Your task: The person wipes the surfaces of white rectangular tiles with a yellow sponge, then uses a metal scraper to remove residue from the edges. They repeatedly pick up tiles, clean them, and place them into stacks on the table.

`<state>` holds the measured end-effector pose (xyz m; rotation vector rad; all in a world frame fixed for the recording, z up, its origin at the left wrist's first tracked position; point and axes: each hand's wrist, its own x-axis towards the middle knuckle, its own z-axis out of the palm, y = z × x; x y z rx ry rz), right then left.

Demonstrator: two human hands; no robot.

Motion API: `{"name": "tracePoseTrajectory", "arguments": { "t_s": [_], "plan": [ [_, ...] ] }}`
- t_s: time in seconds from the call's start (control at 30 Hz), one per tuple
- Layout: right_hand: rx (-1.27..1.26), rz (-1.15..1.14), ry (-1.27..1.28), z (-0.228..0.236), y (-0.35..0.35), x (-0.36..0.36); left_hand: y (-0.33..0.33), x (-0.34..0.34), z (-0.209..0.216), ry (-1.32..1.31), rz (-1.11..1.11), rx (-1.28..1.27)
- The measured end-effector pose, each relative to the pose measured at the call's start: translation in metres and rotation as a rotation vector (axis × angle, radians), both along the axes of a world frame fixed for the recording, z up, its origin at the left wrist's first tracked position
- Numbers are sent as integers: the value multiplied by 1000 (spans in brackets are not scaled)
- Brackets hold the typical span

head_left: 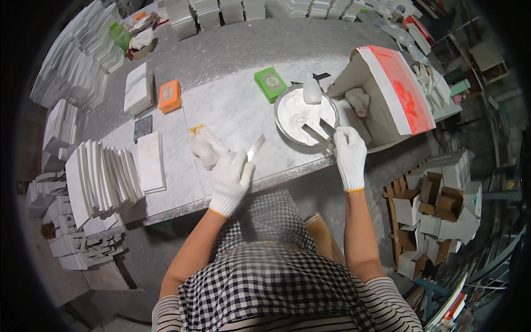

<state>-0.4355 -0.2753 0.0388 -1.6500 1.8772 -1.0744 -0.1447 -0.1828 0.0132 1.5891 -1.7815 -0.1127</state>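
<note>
My left hand [229, 176], in a white knit glove, is closed around a narrow metal putty knife [256, 148] whose blade points up and away over the marble tabletop [221, 119]. Beside that hand lies a crumpled white glove [207, 148] with a yellow cuff. My right hand [350, 155], gloved alike, grips a flat metal scraper [316, 134]; a darker strip [327, 126] shows next to it, and whether it is separate I cannot tell. Both reach over the near right rim of a round metal bowl [280, 123] of white powder or paste. A whitish translucent piece [311, 88] rests at the bowl's far side.
Right of the bowl an open cardboard box [381, 91] holds a crumpled cloth. Green [270, 84] and orange [170, 96] small boxes lie on the table. White slabs stand in a row [102, 180] at left, with one flat slab [151, 162] beside them. Open cartons [434, 210] sit below right.
</note>
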Motion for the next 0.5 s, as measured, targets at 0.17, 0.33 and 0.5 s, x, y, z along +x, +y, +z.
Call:
{"name": "tracePoseTrajectory", "arguments": {
  "t_s": [0.17,0.33,0.5],
  "plan": [
    [-39,133,-21,-1,-16,7,-2,0,-1,-20,16,-88],
    [-340,73,440,30,7,20,0,1,-2,-5,-2,-25],
    [-171,31,-1,23,9,12,1,1,-2,-11,2,-3]
  ]
}}
